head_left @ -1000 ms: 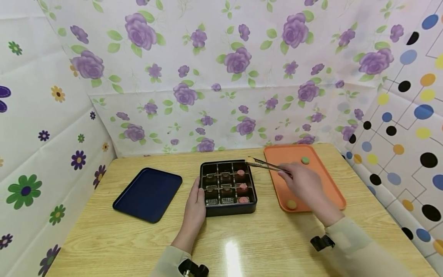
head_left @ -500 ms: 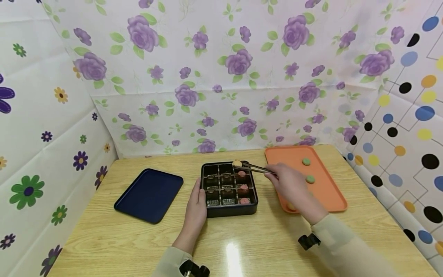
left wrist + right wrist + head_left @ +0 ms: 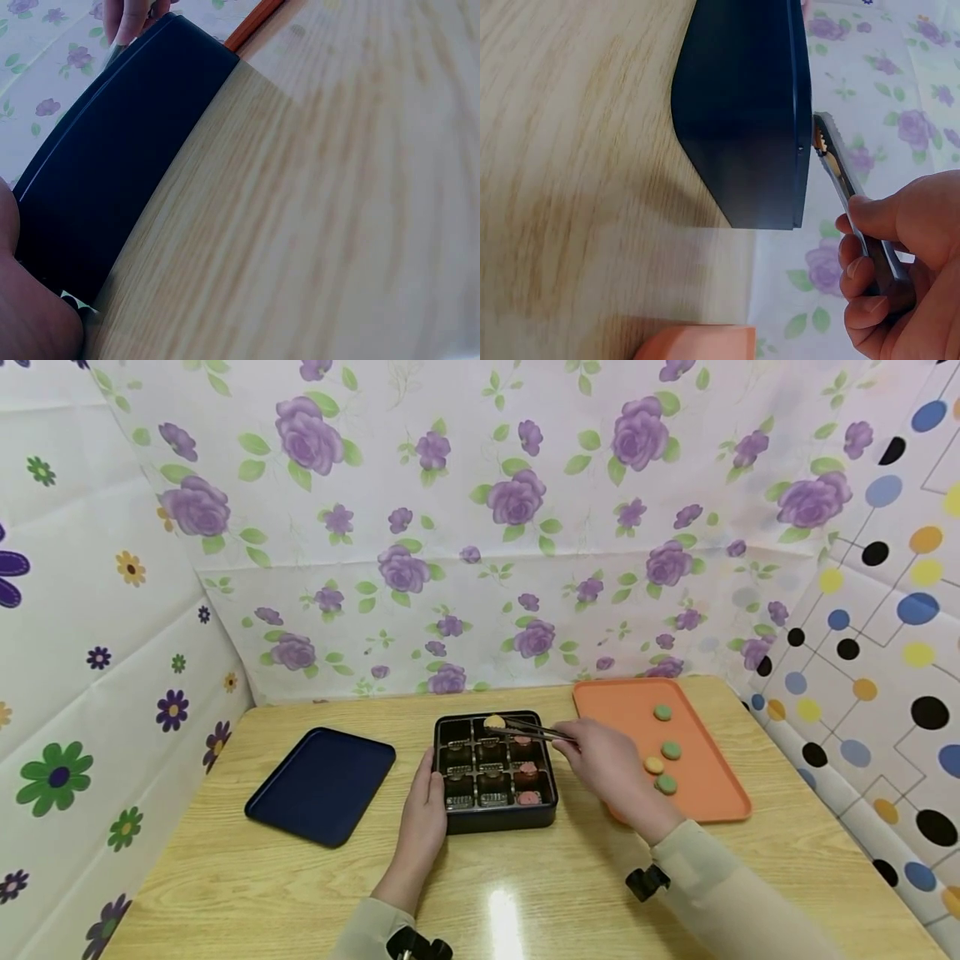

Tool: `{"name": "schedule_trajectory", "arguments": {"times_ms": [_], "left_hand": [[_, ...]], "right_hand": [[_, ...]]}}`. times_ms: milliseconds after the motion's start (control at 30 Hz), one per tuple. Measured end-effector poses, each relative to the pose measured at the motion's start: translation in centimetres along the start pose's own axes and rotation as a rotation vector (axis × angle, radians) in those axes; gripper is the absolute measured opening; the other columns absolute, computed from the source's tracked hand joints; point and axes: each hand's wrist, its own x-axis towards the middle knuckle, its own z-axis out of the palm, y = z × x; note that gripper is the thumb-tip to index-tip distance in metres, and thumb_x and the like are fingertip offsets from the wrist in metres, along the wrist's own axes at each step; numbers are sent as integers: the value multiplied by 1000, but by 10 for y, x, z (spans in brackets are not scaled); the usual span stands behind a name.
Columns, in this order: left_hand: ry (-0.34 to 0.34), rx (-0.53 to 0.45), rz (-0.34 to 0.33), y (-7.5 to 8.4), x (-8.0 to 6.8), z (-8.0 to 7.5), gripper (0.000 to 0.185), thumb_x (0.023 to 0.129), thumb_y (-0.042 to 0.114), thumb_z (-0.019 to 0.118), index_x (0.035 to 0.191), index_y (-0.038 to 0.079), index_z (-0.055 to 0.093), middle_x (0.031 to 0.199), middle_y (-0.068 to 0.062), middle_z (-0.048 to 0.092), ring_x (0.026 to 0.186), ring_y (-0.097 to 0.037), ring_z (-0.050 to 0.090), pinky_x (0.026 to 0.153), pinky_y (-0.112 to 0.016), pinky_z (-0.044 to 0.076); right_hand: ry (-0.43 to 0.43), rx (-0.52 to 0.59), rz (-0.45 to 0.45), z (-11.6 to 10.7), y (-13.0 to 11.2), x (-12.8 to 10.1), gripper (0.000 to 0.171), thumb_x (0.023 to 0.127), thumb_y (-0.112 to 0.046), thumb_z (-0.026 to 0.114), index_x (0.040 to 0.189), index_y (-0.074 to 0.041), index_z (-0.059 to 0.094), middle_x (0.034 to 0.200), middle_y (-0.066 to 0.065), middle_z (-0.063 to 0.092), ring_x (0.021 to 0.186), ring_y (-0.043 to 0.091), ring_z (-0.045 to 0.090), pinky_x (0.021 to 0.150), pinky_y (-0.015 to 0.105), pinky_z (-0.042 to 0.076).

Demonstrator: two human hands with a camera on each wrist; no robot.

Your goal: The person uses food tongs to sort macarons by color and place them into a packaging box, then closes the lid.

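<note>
My right hand (image 3: 602, 758) grips a pair of metal tongs (image 3: 848, 176), its fingers and thumb wrapped round the handle. Pinched in the tips is a yellow macaron (image 3: 494, 722), over the back middle compartment of a dark box (image 3: 498, 820). Dividers split the box into several compartments; pink macarons (image 3: 528, 797) sit in the right-hand column, one partly covered by the tongs. My left hand (image 3: 425, 806) lies along the box's left side, fingers pointing away from me and touching the wall. In the left wrist view, only part of that hand shows at the box's near corner.
On the right, an orange tray (image 3: 716, 793) bears green macarons (image 3: 671, 749) and a yellow macaron (image 3: 653, 765); my right forearm overlaps its near left part. A dark blue lid-like tray (image 3: 322, 789) lies at left on the wooden table (image 3: 457, 893). Patterned cloth walls stand around the table.
My right hand has carried the tongs and yellow macaron leftward, from the box's back right corner to above the back middle compartment. The left hand has stayed by the box.
</note>
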Motion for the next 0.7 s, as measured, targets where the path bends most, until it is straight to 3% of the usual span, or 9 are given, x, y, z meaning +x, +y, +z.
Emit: {"name": "schedule_trajectory", "arguments": {"times_ms": [100,333,700], "left_hand": [[2,3,0,-1,0,0,58,124,30,31,179,19,18,183,-7,17,168,-36,16,132,-63,20],[13,6,0,2,1,2,58,124,30,33,179,18,19,183,-9,19,167,-37,18,132,-64,21],[15,13,11,2,-1,2,57,124,28,32,179,17,21,183,-12,20,167,-39,17,131,-66,20]], "right_hand": [[-4,1,5,4,-1,1,31,110,-29,74,137,-13,80,122,11,78,98,30,76,78,51,63],[-11,-8,9,10,0,6,30,110,-30,73,135,-15,81,102,5,74,72,18,64,59,38,51],[-17,-16,12,16,-1,8,27,110,-30,75,132,-16,81,96,3,71,68,16,59,57,37,46]]}}
